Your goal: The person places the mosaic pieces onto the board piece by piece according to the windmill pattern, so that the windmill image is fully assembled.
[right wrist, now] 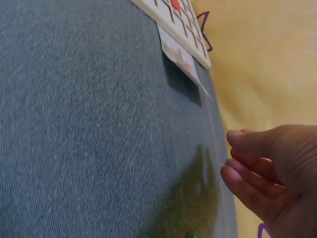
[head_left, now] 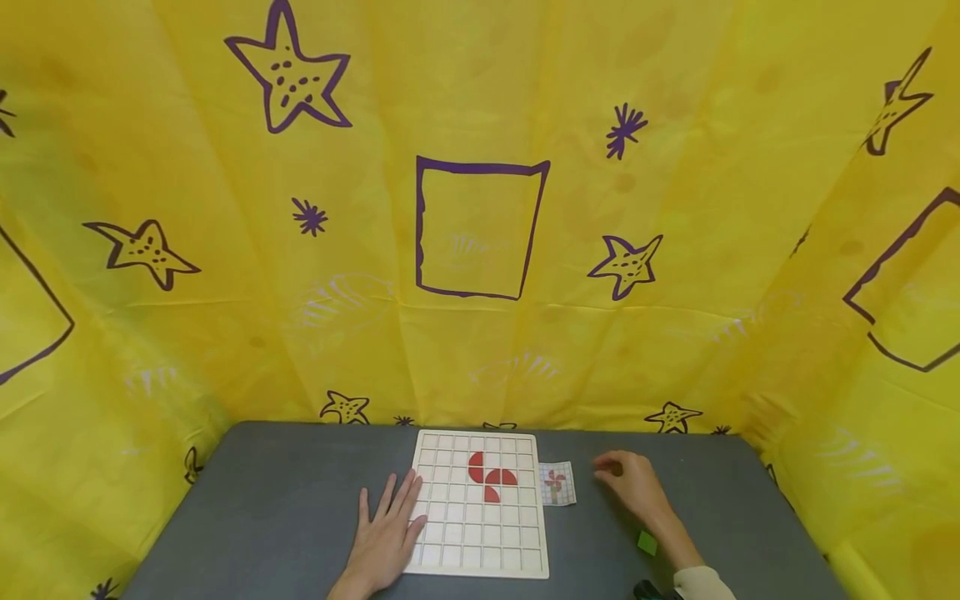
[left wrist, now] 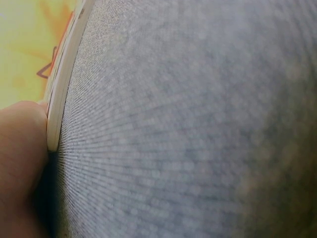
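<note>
A white gridded board [head_left: 450, 533] lies on the grey table with several red quarter-circle tiles [head_left: 509, 477] in its upper cells. My left hand [head_left: 384, 537] rests at the board's left edge, fingers straight and spread, the fingertips and thumb touching the rim. In the left wrist view the thumb meets the board's side [left wrist: 64, 79]. To the right of the board, my right hand [head_left: 630, 482] hovers over the table with fingers loosely bent. The right wrist view shows a gap between thumb and fingers, nothing held. A printed pattern card [head_left: 557, 483] lies between board and right hand.
A small green tile [head_left: 647, 542] lies on the table beside the right forearm. Near that wrist is a dark object [head_left: 649, 590], partly cut off by the frame. A yellow patterned cloth [head_left: 480, 350] hangs behind and at both sides of the table [head_left: 285, 500].
</note>
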Motion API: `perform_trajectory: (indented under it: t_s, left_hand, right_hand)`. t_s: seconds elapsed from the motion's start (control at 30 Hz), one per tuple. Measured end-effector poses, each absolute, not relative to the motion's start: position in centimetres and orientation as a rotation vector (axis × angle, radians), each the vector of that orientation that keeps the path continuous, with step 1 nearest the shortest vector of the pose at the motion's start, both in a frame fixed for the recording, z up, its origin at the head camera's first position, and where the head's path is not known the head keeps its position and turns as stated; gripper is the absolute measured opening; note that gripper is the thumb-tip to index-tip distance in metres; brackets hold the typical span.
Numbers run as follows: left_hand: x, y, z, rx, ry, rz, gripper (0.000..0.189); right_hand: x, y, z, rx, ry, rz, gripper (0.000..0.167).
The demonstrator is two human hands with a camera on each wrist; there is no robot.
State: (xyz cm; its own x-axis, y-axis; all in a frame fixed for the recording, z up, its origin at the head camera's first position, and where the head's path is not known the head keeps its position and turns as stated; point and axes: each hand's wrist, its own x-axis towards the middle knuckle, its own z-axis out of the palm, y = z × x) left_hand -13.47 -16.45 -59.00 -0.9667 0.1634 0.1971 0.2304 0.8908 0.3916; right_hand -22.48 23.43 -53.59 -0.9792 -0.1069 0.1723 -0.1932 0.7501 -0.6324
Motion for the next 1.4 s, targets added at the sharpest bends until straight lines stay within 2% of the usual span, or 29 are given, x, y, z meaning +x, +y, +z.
perform_trajectory:
  t_s: [0.3, 0.83, 1.23, 1.4]
  left_hand:
    - [-13.6, -16.4, -58.8, -0.267, -2.973, -0.614, 0.058]
    - [-13.5, -16.4, -58.6, -0.275, -2.95, -0.613, 0.058]
    - [-13.4, -16.4, -58.5, -0.272, -2.938, -0.621, 0.057]
    - [-13.4, -16.4, -58.6, -0.278, -2.933, -0.62, 0.057]
  right_hand:
    - [-22.2, 26.1, -54.2, 0.233, -2.798, 0.894, 0.021]
    - [-21.1, 29.8, -54.6, -0.021, -2.929, 0.8, 0.032]
    - [-21.2, 30.1, -54.5, -0.071, -2.94, 0.903, 0.024]
    - [-21.2, 30.2, -54.5, -0.096, -2.945, 0.962, 0.025]
